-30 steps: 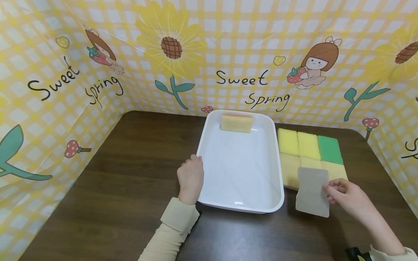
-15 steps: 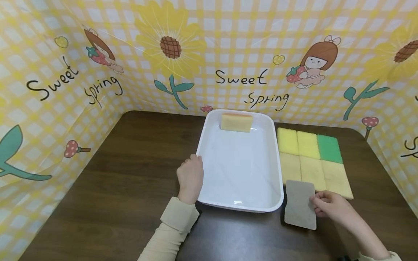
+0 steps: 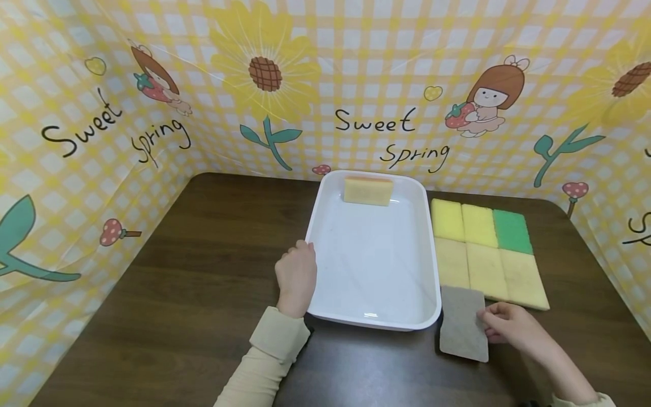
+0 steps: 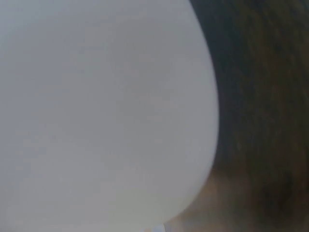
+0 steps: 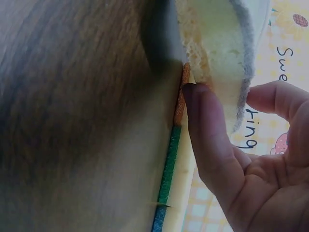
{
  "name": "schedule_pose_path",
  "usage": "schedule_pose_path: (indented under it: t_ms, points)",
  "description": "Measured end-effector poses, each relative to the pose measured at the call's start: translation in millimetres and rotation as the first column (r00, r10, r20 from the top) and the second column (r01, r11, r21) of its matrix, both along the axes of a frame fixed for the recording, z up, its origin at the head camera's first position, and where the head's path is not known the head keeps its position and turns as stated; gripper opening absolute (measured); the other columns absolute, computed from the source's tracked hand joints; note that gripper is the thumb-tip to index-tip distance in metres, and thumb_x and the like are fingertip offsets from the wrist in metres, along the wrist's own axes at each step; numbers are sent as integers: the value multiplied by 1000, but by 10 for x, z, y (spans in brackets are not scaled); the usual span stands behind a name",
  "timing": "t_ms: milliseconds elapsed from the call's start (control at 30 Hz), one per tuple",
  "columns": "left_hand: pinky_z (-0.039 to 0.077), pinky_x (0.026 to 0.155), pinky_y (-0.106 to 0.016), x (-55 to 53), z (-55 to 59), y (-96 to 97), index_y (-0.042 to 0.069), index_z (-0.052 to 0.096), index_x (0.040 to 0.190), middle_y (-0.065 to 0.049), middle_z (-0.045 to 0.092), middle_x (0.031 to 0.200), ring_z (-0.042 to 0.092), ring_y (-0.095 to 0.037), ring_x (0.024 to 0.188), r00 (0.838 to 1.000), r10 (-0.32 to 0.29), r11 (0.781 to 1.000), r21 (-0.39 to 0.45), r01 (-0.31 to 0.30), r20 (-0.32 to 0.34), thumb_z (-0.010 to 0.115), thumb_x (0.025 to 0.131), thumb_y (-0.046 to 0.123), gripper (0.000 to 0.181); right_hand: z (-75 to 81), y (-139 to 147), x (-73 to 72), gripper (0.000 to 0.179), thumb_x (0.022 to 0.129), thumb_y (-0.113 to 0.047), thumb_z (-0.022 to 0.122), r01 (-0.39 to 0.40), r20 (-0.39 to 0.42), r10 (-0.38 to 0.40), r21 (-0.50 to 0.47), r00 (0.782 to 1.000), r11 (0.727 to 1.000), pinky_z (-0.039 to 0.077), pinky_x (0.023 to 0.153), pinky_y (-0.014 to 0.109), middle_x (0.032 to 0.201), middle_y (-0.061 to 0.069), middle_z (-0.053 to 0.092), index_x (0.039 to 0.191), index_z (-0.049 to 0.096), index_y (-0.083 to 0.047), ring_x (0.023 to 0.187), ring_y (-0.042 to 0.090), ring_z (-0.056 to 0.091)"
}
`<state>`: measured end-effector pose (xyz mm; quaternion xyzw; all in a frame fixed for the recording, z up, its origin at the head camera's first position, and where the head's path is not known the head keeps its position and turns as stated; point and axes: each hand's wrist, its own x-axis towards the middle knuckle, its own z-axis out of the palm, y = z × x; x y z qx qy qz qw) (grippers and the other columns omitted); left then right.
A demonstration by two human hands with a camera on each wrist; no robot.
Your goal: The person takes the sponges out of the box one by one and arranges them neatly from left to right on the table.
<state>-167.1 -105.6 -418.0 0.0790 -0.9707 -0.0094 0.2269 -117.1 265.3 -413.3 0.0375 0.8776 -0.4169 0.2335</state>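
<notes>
My right hand [image 3: 511,328] pinches a sponge [image 3: 463,323] by its right edge, between thumb and fingers. Its grey scouring face is up, and the right wrist view shows pale foam [image 5: 219,53] beneath. The sponge lies level beside the front right corner of a white tray [image 3: 373,265], just in front of a block of sponges [image 3: 488,265]; whether it touches the table cannot be told. My left hand [image 3: 296,277] grips the tray's left rim, fingertips hidden. Inside the tray, at its far end, one cream sponge [image 3: 368,191] stands on its long edge.
The block has two rows: yellow and green tops behind, cream tops in front. Orange, green and blue undersides show in the right wrist view. Dark wooden table [image 3: 203,254] extends left and in front of the tray. A patterned cloth [image 3: 285,102] hangs behind and at the sides.
The right hand has brought the grey-faced sponge left and nearer the front, off the front row of the block to beside the tray's corner. The left hand stays on the rim.
</notes>
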Motion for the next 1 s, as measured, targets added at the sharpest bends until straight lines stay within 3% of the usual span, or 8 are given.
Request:
schedule_pose_path:
  t_ms: [567, 1000]
  points:
    - [39, 39, -29, 14, 23, 5, 3, 53, 67, -9, 53, 48, 55, -20, 41, 999, 7, 1000, 25, -9, 45, 51, 98, 24, 37, -64, 1, -36, 39, 99, -22, 41, -39, 57, 37, 19, 998, 999, 53, 67, 29, 86, 5, 58, 106, 52, 14, 78, 11, 57]
    - [43, 41, -33, 9, 8, 2, 3, 53, 68, -13, 59, 51, 61, -25, 45, 1000, 7, 999, 54, -8, 16, 53, 97, 23, 36, -116, -50, -59, 35, 99, -22, 41, -7, 50, 4, 60, 999, 998, 51, 66, 30, 86, 8, 56, 107, 47, 12, 77, 13, 55]
